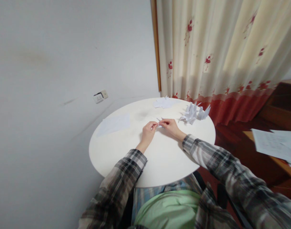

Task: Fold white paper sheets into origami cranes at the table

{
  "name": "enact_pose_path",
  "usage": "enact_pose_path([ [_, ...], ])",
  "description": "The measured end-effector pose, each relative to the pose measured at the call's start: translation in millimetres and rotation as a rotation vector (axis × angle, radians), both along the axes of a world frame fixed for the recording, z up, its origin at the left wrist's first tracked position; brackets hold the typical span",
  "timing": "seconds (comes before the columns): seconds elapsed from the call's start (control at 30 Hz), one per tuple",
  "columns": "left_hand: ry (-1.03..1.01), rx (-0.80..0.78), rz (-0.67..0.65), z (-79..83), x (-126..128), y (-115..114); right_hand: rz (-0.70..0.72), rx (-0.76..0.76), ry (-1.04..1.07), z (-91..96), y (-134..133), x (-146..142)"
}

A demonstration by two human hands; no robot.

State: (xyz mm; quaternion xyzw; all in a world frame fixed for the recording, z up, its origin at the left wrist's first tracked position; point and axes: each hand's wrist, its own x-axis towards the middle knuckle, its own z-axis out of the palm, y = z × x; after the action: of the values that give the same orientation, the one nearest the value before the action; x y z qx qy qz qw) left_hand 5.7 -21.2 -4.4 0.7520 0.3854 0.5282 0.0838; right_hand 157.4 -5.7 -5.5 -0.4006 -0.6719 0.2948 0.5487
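Both my hands meet over the middle of a round white table (159, 165). My left hand (148, 131) and my right hand (169, 126) each pinch one small folded piece of white paper (159, 122) between their fingertips, just above the tabletop. Plaid sleeves cover both forearms. The shape of the fold is too small to make out.
Several folded white paper cranes (194, 114) stand at the table's far right. A flat sheet (114, 124) lies at the left and loose white papers (164, 102) at the far edge. A curtain (221, 51) hangs behind. More sheets (276, 144) lie on a wooden surface to the right.
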Motion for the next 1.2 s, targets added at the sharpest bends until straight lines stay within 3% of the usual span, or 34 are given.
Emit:
enact_pose_path([
  [1.2, 0.023, -0.048, 0.079, 1.4, 0.3, -0.3, -0.034, 0.045, -0.044, 1.3, -3.1, 0.2],
])
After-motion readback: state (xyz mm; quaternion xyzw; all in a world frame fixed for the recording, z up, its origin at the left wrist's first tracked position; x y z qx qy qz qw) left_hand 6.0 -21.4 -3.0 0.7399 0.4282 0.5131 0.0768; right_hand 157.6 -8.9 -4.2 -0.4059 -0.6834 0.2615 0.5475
